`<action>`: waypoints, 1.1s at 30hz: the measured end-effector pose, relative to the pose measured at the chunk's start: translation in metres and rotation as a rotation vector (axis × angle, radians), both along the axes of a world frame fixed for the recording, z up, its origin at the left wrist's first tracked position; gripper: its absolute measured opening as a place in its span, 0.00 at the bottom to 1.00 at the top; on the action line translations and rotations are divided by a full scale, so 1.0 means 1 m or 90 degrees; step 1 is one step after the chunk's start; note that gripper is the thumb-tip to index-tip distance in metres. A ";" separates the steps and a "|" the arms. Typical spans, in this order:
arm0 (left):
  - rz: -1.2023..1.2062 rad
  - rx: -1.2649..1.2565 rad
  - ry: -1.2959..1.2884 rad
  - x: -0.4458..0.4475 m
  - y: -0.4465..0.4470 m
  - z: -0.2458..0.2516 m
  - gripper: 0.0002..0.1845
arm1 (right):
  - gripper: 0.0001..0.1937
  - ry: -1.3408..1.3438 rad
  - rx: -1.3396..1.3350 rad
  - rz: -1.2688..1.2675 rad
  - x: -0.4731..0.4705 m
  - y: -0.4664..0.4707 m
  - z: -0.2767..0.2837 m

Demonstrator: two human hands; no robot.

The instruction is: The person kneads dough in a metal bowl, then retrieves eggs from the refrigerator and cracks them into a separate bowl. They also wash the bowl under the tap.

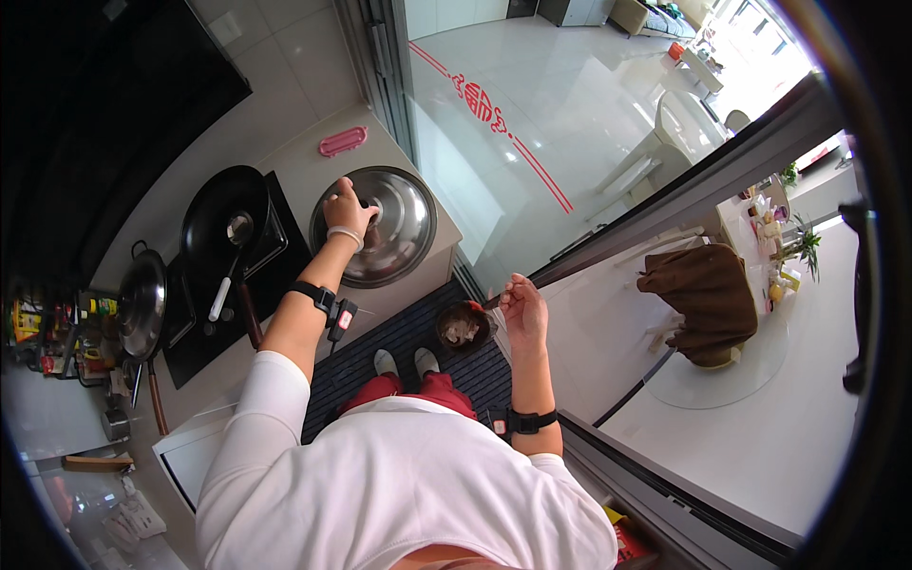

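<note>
My left hand is on the knob of a round stainless steel lid, which lies at the end of the counter. The fingers curl over the knob and hide most of it. My right hand is raised at the right, its fingers bent, with nothing plainly seen in them. Just left of it, lower down, is a dark round container with pale pieces inside; whether the hand touches it I cannot tell. Left of the lid, a black wok on the cooktop holds a metal ladle with a white handle.
A pink oblong dish lies behind the lid. A second lidded pan stands beyond the cooktop, near condiments. A glass sliding door borders the counter's end. A dark ribbed mat is underfoot. A brown cloth hangs over a chair.
</note>
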State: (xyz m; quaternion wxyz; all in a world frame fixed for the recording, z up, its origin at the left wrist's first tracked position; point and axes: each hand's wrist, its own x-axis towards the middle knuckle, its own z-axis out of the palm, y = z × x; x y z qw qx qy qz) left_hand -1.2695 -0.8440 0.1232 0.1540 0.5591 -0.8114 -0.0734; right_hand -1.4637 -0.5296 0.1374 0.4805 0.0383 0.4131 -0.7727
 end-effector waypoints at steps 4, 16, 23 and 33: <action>-0.006 -0.004 -0.035 -0.005 0.001 0.004 0.42 | 0.09 -0.011 -0.013 -0.004 0.001 0.002 -0.001; -0.037 -0.030 -0.072 -0.004 -0.001 -0.002 0.41 | 0.09 -0.016 -0.009 0.013 0.007 -0.002 -0.005; -0.013 -0.002 -0.068 -0.002 0.003 -0.002 0.40 | 0.08 -0.008 0.006 0.041 0.010 -0.009 -0.008; -0.025 0.001 -0.071 0.000 0.004 -0.001 0.46 | 0.07 -0.025 -0.014 0.067 0.015 -0.019 -0.011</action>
